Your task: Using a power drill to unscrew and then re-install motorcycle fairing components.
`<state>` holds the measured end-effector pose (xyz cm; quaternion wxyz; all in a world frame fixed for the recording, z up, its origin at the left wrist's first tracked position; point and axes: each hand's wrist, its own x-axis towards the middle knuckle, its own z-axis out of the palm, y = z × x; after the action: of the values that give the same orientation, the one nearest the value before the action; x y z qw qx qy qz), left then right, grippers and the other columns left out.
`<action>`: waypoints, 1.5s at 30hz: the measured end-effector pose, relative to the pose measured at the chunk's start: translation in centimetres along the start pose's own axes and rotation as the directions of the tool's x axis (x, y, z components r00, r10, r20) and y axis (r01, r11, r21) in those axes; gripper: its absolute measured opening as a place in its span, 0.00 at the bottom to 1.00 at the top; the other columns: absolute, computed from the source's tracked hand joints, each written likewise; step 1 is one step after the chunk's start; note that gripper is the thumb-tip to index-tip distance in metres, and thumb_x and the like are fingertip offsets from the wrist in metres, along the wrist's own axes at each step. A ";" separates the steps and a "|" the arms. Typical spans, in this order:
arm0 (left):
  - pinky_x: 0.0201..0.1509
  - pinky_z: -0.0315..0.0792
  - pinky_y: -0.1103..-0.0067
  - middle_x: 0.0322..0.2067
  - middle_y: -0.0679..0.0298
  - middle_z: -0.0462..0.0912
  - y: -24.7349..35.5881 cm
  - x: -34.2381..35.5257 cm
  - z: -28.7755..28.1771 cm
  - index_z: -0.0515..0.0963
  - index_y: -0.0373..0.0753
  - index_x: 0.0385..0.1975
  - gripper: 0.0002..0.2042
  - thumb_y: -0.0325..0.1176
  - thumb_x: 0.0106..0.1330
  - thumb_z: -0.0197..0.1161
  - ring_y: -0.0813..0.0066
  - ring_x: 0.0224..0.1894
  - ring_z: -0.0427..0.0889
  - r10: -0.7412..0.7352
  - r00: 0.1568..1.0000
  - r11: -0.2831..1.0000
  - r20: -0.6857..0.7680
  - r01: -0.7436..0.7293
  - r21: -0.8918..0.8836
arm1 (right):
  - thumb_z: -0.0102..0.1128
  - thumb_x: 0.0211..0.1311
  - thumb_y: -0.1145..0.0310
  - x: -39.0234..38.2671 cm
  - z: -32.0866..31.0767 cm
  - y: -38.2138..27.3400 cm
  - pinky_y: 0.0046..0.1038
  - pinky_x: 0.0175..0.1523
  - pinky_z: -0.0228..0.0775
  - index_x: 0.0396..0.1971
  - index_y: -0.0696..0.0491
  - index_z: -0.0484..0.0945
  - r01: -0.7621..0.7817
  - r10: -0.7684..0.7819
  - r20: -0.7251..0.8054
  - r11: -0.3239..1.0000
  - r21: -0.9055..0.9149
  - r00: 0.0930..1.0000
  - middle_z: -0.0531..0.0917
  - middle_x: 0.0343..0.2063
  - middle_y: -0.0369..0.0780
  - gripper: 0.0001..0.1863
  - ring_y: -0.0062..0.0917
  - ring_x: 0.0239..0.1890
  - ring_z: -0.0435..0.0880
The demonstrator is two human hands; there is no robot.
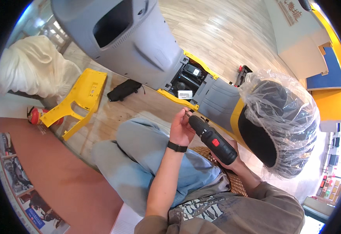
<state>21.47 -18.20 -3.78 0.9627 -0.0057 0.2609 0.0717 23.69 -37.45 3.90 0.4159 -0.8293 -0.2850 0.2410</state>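
Observation:
A black cordless drill (213,141) with a red patch lies slanted across my lap, its nose toward the scooter. My right hand (231,156) wraps its handle, partly hidden under the drill body. At the drill's tip, my left hand (182,128) has thumb and fingertips pinched together beside the bit; whatever small thing they hold cannot be made out. Just beyond, the grey and yellow electric scooter (158,50) has an open compartment (190,80) in its footboard, showing black parts and a white label. A yellow trim strip (178,100) edges that compartment nearest my left hand.
A yellow plastic panel (85,91) leans at the left near a red fire extinguisher (34,116). On the floor lies a black pouch-like object (124,90). Clear plastic wraps the scooter's seat (283,121). A dark tool-like item (242,75) sits beyond the footboard.

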 end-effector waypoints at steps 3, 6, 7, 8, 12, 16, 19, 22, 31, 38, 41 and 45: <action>0.26 0.66 0.84 0.17 0.78 0.67 0.1 0.0 -0.5 0.74 0.47 0.35 0.04 0.38 0.67 0.56 0.85 0.20 0.70 -0.005 1.000 1.000 0.021 0.005 0.018 | 0.68 0.44 0.73 -0.2 -0.2 0.3 0.25 0.36 0.71 0.38 0.57 0.77 0.025 -0.025 0.029 1.000 -0.005 0.999 0.81 0.26 0.42 0.18 0.22 0.27 0.78; 0.25 0.65 0.84 0.14 0.79 0.64 -0.2 0.3 -0.9 0.74 0.48 0.35 0.04 0.38 0.67 0.57 0.86 0.20 0.70 -0.028 0.988 0.999 0.155 0.025 0.019 | 0.68 0.44 0.73 -0.7 -0.1 0.6 0.25 0.36 0.71 0.37 0.57 0.77 0.019 -0.019 -0.002 0.998 -0.057 1.000 0.81 0.25 0.41 0.16 0.22 0.26 0.78; 0.25 0.65 0.84 0.13 0.79 0.63 -0.4 0.0 -0.1 0.75 0.48 0.35 0.04 0.38 0.67 0.56 0.85 0.19 0.69 -0.018 0.998 1.000 0.054 0.017 0.026 | 0.68 0.45 0.74 -0.7 -0.1 0.4 0.26 0.36 0.71 0.36 0.58 0.77 -0.001 0.000 -0.024 1.000 -0.021 1.000 0.81 0.25 0.41 0.16 0.22 0.26 0.78; 0.25 0.65 0.84 0.12 0.80 0.62 -0.7 -0.2 0.4 0.75 0.48 0.36 0.05 0.39 0.67 0.56 0.85 0.19 0.68 -0.007 0.999 0.999 -0.048 0.009 0.033 | 0.67 0.45 0.74 -0.8 -0.1 0.3 0.26 0.36 0.71 0.35 0.58 0.76 -0.020 0.021 -0.043 1.000 0.014 0.999 0.81 0.24 0.41 0.15 0.22 0.26 0.78; 0.28 0.69 0.83 0.15 0.79 0.69 -1.1 1.3 -1.3 0.76 0.47 0.36 0.06 0.40 0.68 0.56 0.86 0.22 0.73 -0.050 0.989 0.996 0.143 0.059 -0.061 | 0.67 0.46 0.74 -0.4 0.5 0.2 0.27 0.36 0.71 0.35 0.59 0.76 -0.079 0.080 -0.038 0.996 0.034 0.996 0.80 0.24 0.41 0.14 0.22 0.26 0.78; 0.35 0.73 0.78 0.22 0.73 0.76 -2.5 3.7 0.4 0.76 0.47 0.34 0.06 0.40 0.69 0.54 0.79 0.27 0.76 0.027 0.988 0.999 -0.155 -0.034 -0.042 | 0.66 0.48 0.74 1.3 1.1 1.4 0.27 0.34 0.70 0.37 0.59 0.76 -0.060 0.062 -0.082 0.998 0.028 0.995 0.79 0.22 0.37 0.15 0.22 0.25 0.77; 0.36 0.74 0.75 0.24 0.72 0.77 -3.5 7.4 -1.1 0.75 0.48 0.30 0.08 0.41 0.68 0.54 0.77 0.28 0.77 0.006 0.994 0.996 -0.111 -0.017 -0.092 | 0.65 0.49 0.74 2.5 1.1 1.8 0.25 0.29 0.68 0.36 0.58 0.77 -0.217 0.227 -0.066 0.967 0.129 0.972 0.78 0.21 0.35 0.13 0.19 0.21 0.75; 0.32 0.73 0.79 0.22 0.73 0.77 -4.1 10.5 -3.6 0.75 0.48 0.27 0.09 0.41 0.67 0.55 0.78 0.25 0.76 -0.004 0.983 0.992 -0.184 -0.019 -0.122 | 0.62 0.51 0.75 4.2 1.5 2.0 0.23 0.24 0.64 0.35 0.57 0.77 -0.406 0.413 -0.005 0.897 0.176 0.911 0.76 0.19 0.34 0.10 0.16 0.17 0.73; 0.08 0.56 0.80 0.11 0.70 0.71 -6.2 14.4 -6.9 0.75 0.41 0.19 0.08 0.34 0.57 0.64 0.79 0.07 0.66 -0.031 0.758 0.999 -0.651 0.042 0.001 | 0.58 0.51 0.77 7.8 3.1 2.9 0.23 0.22 0.64 0.32 0.57 0.73 -0.615 0.628 0.060 0.732 0.293 0.776 0.74 0.18 0.36 0.08 0.21 0.17 0.72; 0.12 0.58 0.76 0.10 0.67 0.67 -6.6 16.5 -11.2 0.80 0.42 0.24 0.08 0.36 0.60 0.59 0.76 0.08 0.65 -0.108 0.795 0.994 -0.597 0.087 -0.065 | 0.58 0.54 0.74 10.1 4.7 2.6 0.23 0.24 0.65 0.35 0.57 0.73 -0.674 0.684 0.073 0.686 0.274 0.726 0.74 0.20 0.36 0.09 0.21 0.18 0.72; 0.09 0.57 0.78 0.09 0.68 0.67 -6.7 17.0 -11.8 0.79 0.41 0.24 0.08 0.36 0.62 0.58 0.78 0.07 0.64 -0.144 0.738 0.989 -0.660 0.121 -0.081 | 0.58 0.55 0.72 10.6 4.9 3.3 0.23 0.25 0.66 0.37 0.57 0.73 -0.714 0.711 0.110 0.662 0.228 0.695 0.74 0.21 0.36 0.10 0.20 0.19 0.73; 0.10 0.58 0.81 0.10 0.71 0.65 -7.4 16.6 -11.7 0.78 0.44 0.23 0.09 0.37 0.63 0.59 0.79 0.08 0.64 -0.183 0.736 0.981 -0.652 0.177 -0.076 | 0.58 0.55 0.76 10.5 4.9 4.0 0.23 0.23 0.64 0.35 0.57 0.72 -0.728 0.728 0.105 0.643 0.238 0.677 0.73 0.20 0.36 0.08 0.20 0.18 0.72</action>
<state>30.80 -23.90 -22.45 0.8123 -0.0598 0.5795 -0.0272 29.23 -29.64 -3.72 0.3890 -0.8115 0.1067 0.4228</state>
